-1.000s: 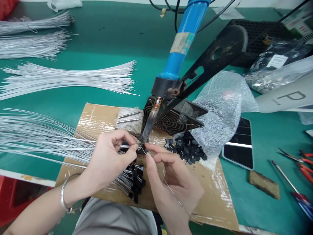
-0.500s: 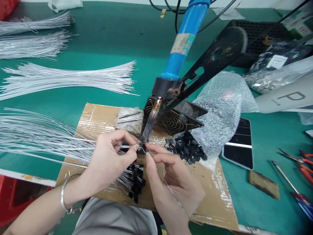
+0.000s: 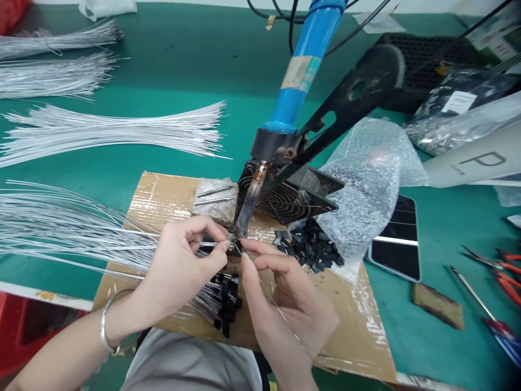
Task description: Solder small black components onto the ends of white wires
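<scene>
- L hand (image 3: pixel 179 266) pinches a thin white wire (image 3: pixel 205 243) btwn thumb & forefinger, its end right at the soldering iron tip (image 3: pixel 236 234).
- R hand (image 3: pixel 285 293) pinched shut on a fine strand of solder wire (image 3: pixel 285 320), fed up to the same tip; strand trails back over the palm.
- Both hands' fingertips nearly touching under the tip; a small black part sits there, too hidden to tell more.
- Iron w/ blue handle (image 3: pixel 303 70) tilts down in a black stand (image 3: pixel 350 103).
- All on a taped cardboard sheet (image 3: pixel 362 326) on the green bench (image 3: pixel 183 65).
- Pile of black components (image 3: pixel 311 250) just R of the hands, by bubble wrap (image 3: pixel 366 179).
- White wire bundles (image 3: pixel 109 130) fanned to the L; phone (image 3: pixel 399 244) & pliers (image 3: pixel 500 271) far R.
</scene>
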`<state>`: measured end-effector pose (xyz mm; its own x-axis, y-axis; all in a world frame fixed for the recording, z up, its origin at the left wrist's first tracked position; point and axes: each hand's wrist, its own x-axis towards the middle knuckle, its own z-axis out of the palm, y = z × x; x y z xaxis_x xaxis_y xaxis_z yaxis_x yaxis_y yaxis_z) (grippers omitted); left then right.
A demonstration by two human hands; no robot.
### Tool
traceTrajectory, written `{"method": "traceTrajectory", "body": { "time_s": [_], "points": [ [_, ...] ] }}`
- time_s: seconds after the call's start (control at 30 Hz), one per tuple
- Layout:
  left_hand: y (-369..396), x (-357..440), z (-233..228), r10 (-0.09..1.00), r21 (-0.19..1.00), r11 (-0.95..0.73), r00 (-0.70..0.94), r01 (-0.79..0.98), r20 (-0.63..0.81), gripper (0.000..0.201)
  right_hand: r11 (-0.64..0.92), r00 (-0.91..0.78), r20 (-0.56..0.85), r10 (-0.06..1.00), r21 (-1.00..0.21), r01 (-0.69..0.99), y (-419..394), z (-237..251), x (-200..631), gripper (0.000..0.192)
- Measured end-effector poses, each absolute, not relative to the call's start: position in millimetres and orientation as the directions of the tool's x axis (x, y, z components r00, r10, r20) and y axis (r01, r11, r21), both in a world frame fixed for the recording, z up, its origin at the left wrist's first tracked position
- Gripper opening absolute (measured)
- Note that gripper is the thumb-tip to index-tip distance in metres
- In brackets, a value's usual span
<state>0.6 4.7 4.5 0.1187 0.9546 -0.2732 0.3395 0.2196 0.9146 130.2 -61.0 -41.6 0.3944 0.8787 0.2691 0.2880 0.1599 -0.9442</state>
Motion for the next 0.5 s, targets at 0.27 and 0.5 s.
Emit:
{"method": "traceTrajectory", "body": {
  "time_s": [0.27, 0.5],
  "points": [
    [3.8, -0.5, 4.9, 0.959, 0.918, 0.2, 0.121, 0.342, -0.254, 0.007, 0.175, 0.397, 0.28, 0.874, -0.944, 0.28, -61.4, -41.9, 130.0, 0.012],
    [3.3, -0.7, 3.2, 0.957, 0.917, 0.215, 0.115, 0.337, -0.267, 0.007, 0.163, 0.4, 0.267, 0.877, -0.948, 0.274, -61.5, -41.7, 130.0, 0.012]
  ]
}}
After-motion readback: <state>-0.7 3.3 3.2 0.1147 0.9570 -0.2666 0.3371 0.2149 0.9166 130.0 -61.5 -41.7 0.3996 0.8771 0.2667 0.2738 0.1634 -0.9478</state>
